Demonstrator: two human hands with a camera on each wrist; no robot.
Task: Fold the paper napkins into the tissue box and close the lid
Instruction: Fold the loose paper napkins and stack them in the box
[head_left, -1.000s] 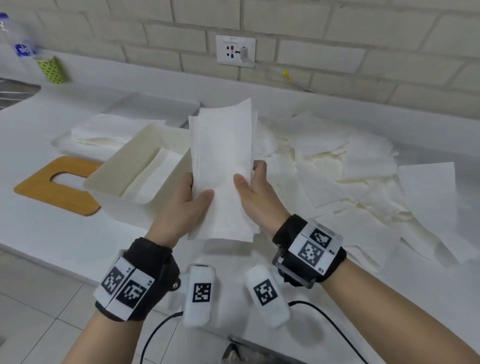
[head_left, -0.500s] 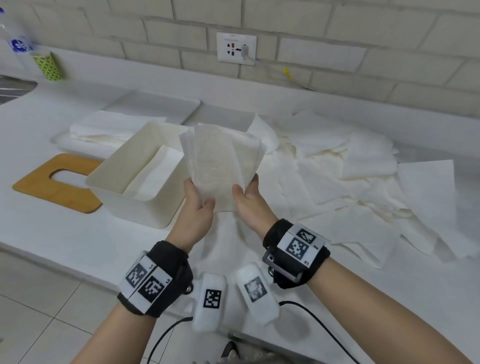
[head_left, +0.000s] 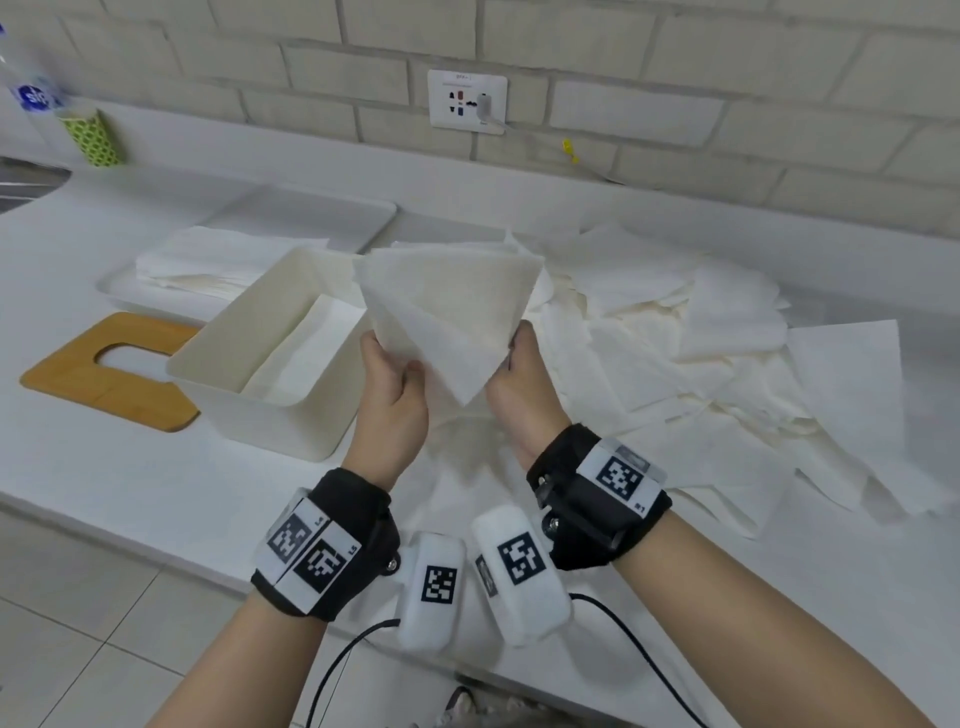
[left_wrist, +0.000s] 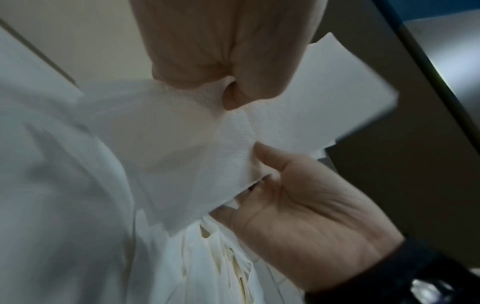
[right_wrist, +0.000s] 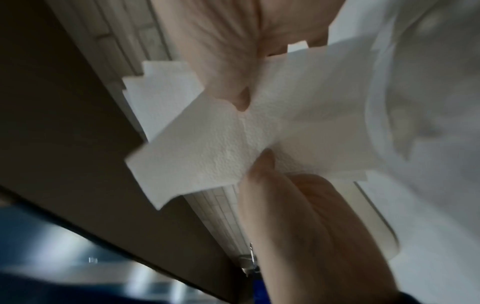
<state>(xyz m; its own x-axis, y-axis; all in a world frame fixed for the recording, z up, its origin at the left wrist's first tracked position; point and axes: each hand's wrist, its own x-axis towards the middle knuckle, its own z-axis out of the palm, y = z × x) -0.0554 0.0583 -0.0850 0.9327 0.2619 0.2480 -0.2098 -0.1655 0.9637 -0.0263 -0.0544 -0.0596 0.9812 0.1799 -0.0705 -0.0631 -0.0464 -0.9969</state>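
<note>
A stack of white paper napkins hangs in the air between both hands, one corner pointing down. My left hand pinches its left edge and my right hand pinches its right edge. The left wrist view shows the napkins pinched by thumb and fingers of the left hand, with the right hand below. The open white tissue box stands just left of the hands with folded napkins inside. Its wooden lid, with an oval slot, lies flat on the counter left of the box.
Several loose napkins lie scattered over the counter to the right. A white tray with a napkin stack sits behind the box. A green cup and a bottle stand far left by the wall. The counter edge runs below my wrists.
The napkin stack, upright and tall a second ago, has tipped forward and now hangs lower with a corner down. Both hands have shifted outward to its side edges.
</note>
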